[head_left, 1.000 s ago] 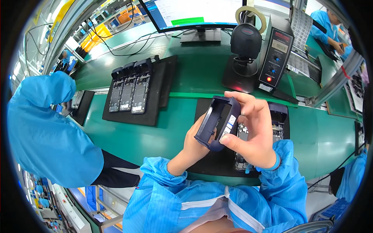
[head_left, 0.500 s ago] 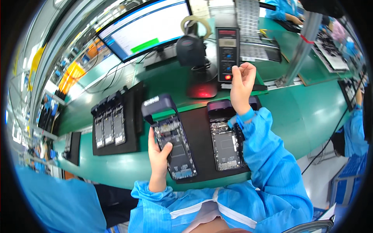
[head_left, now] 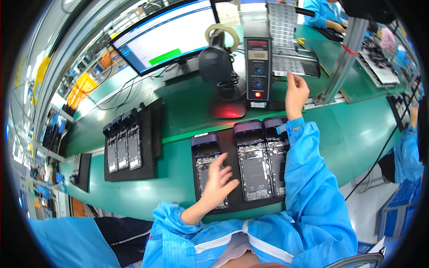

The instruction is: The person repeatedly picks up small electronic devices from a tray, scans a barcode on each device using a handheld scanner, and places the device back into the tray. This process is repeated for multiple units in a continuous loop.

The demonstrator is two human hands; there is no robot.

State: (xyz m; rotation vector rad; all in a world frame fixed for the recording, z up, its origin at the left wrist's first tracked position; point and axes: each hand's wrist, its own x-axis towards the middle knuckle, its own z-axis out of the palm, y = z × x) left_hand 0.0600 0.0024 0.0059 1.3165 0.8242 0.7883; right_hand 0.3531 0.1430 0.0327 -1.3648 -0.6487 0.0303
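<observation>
My left hand (head_left: 218, 183) is open, fingers spread, over an opened phone housing (head_left: 203, 163) that lies on a black mat (head_left: 230, 178). The hand covers part of its circuit board. Two more opened phone housings (head_left: 255, 172) lie side by side to the right, each with a dark raised block at its far end. My right forearm partly hides the rightmost one. My right hand (head_left: 296, 96) is at the near edge of a label strip (head_left: 282, 44) coming off a label dispenser (head_left: 257, 67). Its fingers are pinched together; what they hold, if anything, is hidden.
A scanner on a stand (head_left: 216, 64) glows red beside the dispenser, with a roll of tape (head_left: 234, 33) on it. Behind stands a monitor (head_left: 167, 33). More phone housings (head_left: 123, 149) lie on a mat at left. A metal post (head_left: 344, 62) rises at right. Co-workers sit nearby.
My left hand has set the held phone housing down on the mat and let go of it. My right hand has moved right, from in front of the dispenser to the label strip.
</observation>
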